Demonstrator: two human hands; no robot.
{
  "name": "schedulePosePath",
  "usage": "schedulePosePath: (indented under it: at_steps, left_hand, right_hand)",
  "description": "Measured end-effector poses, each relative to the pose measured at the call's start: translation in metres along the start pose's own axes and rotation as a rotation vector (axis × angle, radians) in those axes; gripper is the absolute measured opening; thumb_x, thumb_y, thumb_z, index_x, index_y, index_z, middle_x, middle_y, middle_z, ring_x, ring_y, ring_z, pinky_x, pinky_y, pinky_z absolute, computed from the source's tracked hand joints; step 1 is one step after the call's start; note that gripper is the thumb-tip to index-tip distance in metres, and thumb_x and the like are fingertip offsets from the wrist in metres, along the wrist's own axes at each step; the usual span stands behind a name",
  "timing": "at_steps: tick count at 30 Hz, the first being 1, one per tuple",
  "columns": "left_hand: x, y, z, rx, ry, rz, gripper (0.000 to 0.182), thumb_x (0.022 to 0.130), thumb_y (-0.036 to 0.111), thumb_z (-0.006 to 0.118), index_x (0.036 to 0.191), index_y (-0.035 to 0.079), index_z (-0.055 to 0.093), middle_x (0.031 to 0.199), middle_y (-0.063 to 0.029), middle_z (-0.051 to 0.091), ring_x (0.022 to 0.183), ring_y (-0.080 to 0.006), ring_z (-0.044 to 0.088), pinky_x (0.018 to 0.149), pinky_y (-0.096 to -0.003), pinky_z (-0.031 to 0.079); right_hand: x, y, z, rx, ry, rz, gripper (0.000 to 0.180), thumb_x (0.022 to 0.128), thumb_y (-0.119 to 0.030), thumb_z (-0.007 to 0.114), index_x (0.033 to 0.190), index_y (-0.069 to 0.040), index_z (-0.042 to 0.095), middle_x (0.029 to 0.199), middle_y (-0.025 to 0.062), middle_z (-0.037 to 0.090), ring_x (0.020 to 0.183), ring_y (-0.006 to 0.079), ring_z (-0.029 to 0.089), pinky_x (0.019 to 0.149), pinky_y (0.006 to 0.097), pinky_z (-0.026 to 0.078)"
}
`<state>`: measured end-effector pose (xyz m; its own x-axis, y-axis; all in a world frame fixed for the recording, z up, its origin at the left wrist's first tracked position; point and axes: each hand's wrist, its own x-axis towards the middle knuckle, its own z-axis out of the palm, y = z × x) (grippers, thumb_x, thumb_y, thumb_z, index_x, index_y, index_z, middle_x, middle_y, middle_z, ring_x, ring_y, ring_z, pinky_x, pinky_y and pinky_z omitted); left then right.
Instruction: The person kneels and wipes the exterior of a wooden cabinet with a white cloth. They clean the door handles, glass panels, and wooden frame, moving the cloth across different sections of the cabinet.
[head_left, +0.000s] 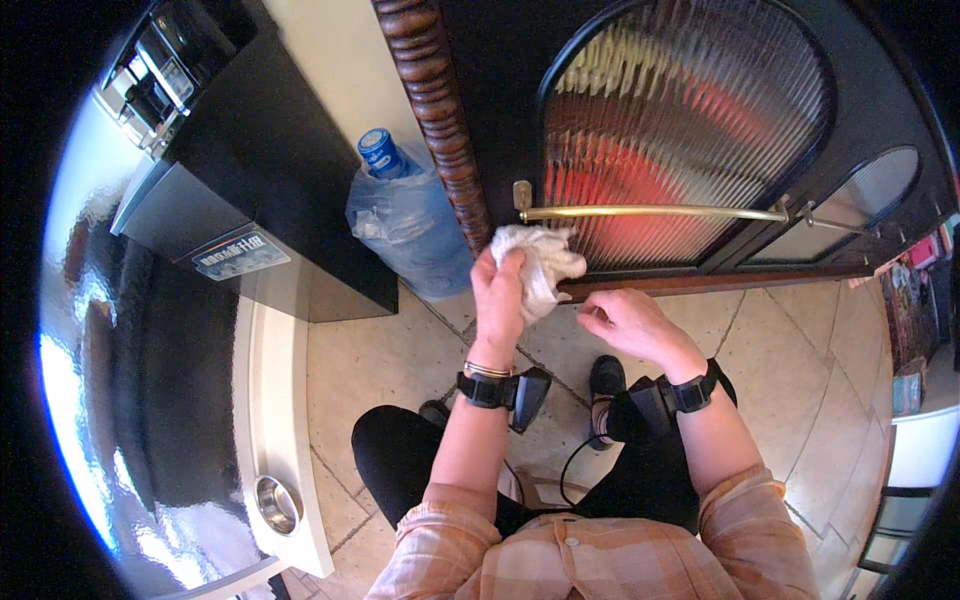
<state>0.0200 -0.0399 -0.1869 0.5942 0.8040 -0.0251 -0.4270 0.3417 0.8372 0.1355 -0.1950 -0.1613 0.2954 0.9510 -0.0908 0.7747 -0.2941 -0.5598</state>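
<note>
A crumpled white cloth (538, 274) is gripped in my left hand (499, 292), just below the left end of a brass door bar (645, 213). That bar runs across a dark wooden cabinet door (499, 97) with an arched, ribbed glass pane (675, 150). Red and pale yellow shapes show blurred behind the glass. My right hand (630, 322) hangs to the right of the cloth, below the door's lower edge, its fingers loosely curled. I see nothing held in it. Both wrists carry black strapped devices.
Left of the cabinet's turned wooden post (439, 112) stands a large blue water bottle (420, 225) in clear plastic. Beyond it is a black appliance (277, 150). A metal bowl (277, 505) sits on a pale ledge at lower left. Books and boxes (911, 300) line the far right.
</note>
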Motion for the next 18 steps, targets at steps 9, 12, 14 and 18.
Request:
schedulePosePath:
  at_steps: [9, 12, 14, 18]
  left_hand:
    - [0.013, -0.034, -0.019, 0.629, 0.236, 0.321, 0.023, 0.087, 0.001, 0.051, 0.108, -0.005, 0.058, 0.095, -0.0046, 0.066, 0.084, -0.0138, 0.06, 0.073, -0.0293, 0.05]
    - [0.008, -0.086, -0.042, 0.581, 0.358, 0.068, 0.022, 0.088, 0.002, 0.051, 0.107, -0.005, 0.059, 0.095, -0.0066, 0.066, 0.085, -0.016, 0.061, 0.074, -0.0309, 0.051]
    - [0.013, -0.116, -0.067, 0.509, 0.363, -0.17, 0.019, 0.088, 0.002, 0.053, 0.105, -0.002, 0.059, 0.097, -0.0079, 0.066, 0.086, -0.0172, 0.062, 0.07, -0.0317, 0.051]
    - [0.02, -0.181, -0.135, 0.692, 0.34, -0.295, 0.018, 0.089, 0.012, 0.056, 0.105, 0.005, 0.063, 0.105, -0.0074, 0.065, 0.092, -0.0203, 0.062, 0.073, -0.0357, 0.05]
  right_hand:
    - [-0.004, -0.004, 0.003, -0.018, 0.008, -0.018, 0.027, 0.09, -0.032, 0.063, 0.092, -0.006, 0.068, 0.084, 0.0153, 0.07, 0.078, 0.0349, 0.068, 0.069, 0.0438, 0.053]
    - [-0.005, 0.0, 0.006, 0.005, 0.013, -0.033, 0.029, 0.091, -0.035, 0.063, 0.089, -0.007, 0.068, 0.083, 0.0151, 0.07, 0.079, 0.0359, 0.067, 0.07, 0.0455, 0.052]
    - [-0.005, 0.004, 0.007, 0.025, 0.012, -0.014, 0.031, 0.09, -0.038, 0.062, 0.087, -0.008, 0.067, 0.082, 0.0156, 0.069, 0.081, 0.0375, 0.066, 0.072, 0.048, 0.052]
    - [-0.003, 0.009, 0.005, 0.008, 0.028, -0.004, 0.03, 0.09, -0.038, 0.063, 0.086, -0.009, 0.068, 0.081, 0.0155, 0.069, 0.08, 0.0368, 0.067, 0.072, 0.0474, 0.053]
